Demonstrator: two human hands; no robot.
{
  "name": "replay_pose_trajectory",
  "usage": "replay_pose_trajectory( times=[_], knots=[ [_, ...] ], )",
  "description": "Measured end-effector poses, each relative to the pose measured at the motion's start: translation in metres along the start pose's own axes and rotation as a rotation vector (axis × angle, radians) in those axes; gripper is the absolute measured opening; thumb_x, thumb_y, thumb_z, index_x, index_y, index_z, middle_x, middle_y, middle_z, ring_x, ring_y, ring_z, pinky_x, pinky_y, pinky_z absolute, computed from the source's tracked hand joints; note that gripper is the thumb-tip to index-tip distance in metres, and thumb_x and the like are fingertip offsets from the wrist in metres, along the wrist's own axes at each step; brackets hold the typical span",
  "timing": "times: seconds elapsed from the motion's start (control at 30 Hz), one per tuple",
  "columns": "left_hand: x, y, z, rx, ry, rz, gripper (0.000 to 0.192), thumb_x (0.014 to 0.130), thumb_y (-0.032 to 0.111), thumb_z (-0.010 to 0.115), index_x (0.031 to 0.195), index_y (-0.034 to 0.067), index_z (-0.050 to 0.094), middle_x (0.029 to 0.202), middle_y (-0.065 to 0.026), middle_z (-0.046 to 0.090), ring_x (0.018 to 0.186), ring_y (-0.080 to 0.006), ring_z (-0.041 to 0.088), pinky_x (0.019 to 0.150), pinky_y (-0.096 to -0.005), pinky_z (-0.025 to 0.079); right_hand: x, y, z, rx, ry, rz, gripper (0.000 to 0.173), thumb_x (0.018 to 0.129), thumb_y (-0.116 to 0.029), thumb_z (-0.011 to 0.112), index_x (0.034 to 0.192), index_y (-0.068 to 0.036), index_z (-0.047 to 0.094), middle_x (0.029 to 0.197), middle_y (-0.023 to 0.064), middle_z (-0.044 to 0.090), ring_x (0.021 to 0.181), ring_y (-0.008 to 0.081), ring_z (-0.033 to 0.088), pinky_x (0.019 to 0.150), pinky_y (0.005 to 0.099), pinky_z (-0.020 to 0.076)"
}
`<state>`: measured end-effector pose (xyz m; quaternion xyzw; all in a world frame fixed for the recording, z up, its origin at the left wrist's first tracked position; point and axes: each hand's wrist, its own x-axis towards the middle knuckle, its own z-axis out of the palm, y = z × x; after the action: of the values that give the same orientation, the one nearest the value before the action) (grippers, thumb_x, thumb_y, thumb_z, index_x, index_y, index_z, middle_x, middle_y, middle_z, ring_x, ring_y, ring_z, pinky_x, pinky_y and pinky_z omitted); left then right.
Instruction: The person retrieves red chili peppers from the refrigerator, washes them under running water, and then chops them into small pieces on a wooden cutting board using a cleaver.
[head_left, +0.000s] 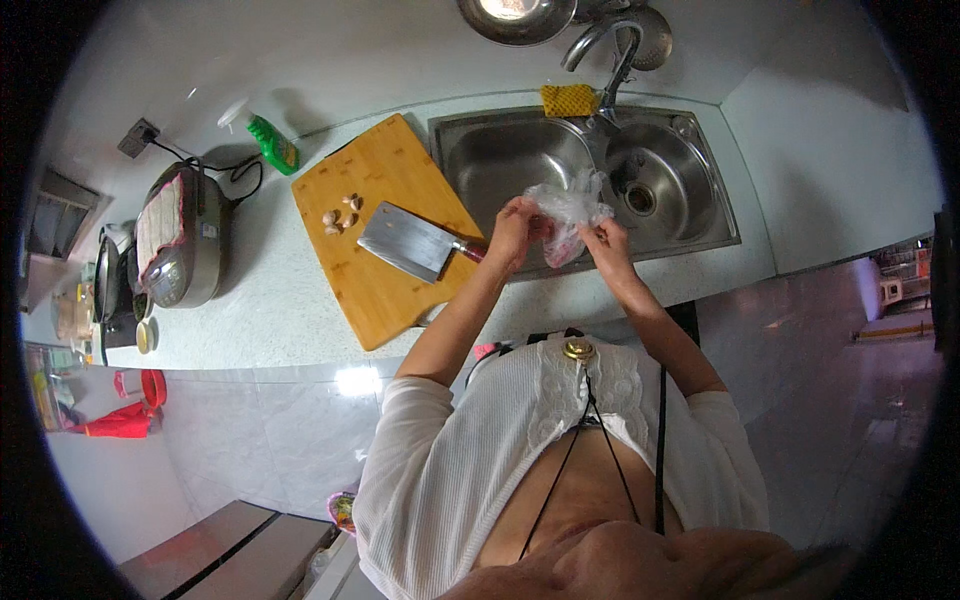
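Observation:
A crumpled clear plastic bag (564, 214) hangs over the front of the double-bowl steel sink (495, 150), with something pinkish showing through its lower part. My left hand (517, 231) grips the bag's left side, and my right hand (606, 238) pinches its right side. What exactly the bag contains cannot be made out. Left of the sink, a bamboo cutting board (360, 300) lies on the counter. A cleaver (412, 241) rests flat on it, its dark red handle (471, 250) close to my left wrist. Several garlic cloves (331, 219) sit beyond the blade.
A chrome faucet (621, 75) rises behind the sink beside a yellow mesh sponge (568, 100). A green spray bottle (274, 144) stands by the wall. Farther left is a rice cooker (202, 240) with a cloth (162, 217) on top, its cord plugged into a wall socket (139, 138).

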<state>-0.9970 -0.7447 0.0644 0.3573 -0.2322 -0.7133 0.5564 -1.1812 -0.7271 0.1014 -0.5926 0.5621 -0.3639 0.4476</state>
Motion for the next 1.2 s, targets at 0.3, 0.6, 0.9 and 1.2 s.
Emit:
replay_pose_trajectory(
  times=[0.3,0.6,0.9,1.2],
  knots=[
    [0.003,-0.001,-0.017,-0.381,0.144,-0.03,0.025,0.094,0.007,0.032,0.101,-0.004,0.053,0.1,-0.0133,0.06,0.09,-0.0247,0.06,0.086,-0.0392,0.049,-0.028,0.017,-0.024,0.115,-0.039,-0.011,0.015,0.085,-0.013,0.066,0.094,-0.003,0.06,0.081,-0.0017,0.058,0.071,0.0054,0.051,0.063,0.0206,0.0426],
    [-0.011,-0.02,-0.009,-0.351,0.048,-0.26,0.023,0.09,0.001,0.035,0.101,-0.008,0.052,0.096,-0.0176,0.059,0.088,-0.0301,0.061,0.082,-0.0444,0.051,-0.058,0.015,-0.018,0.084,-0.513,0.017,0.04,0.08,-0.015,0.071,0.114,-0.001,0.055,0.103,0.0125,0.061,0.096,0.0185,0.058,0.081,0.0354,0.0474],
    [-0.028,-0.042,-0.032,-0.125,-0.006,-0.398,0.027,0.095,0.013,0.037,0.111,-0.003,0.051,0.103,-0.0156,0.059,0.088,-0.0266,0.06,0.079,-0.0406,0.051,-0.074,0.045,-0.013,-0.545,-0.354,-0.178,0.025,0.081,-0.014,0.064,0.103,-0.003,0.062,0.089,0.0103,0.063,0.078,0.019,0.06,0.066,0.0321,0.0466],
    [-0.078,-0.028,-0.024,0.469,-0.075,-0.054,0.061,0.086,0.04,0.061,0.127,0.0,0.041,0.123,-0.0126,0.049,0.115,-0.0241,0.046,0.098,-0.0339,0.037,-0.085,0.007,0.0,-0.061,-0.44,0.246,0.028,0.087,-0.025,0.06,0.08,0.003,0.063,0.069,0.0057,0.062,0.062,0.0108,0.055,0.057,0.0285,0.0448]
  ],
)
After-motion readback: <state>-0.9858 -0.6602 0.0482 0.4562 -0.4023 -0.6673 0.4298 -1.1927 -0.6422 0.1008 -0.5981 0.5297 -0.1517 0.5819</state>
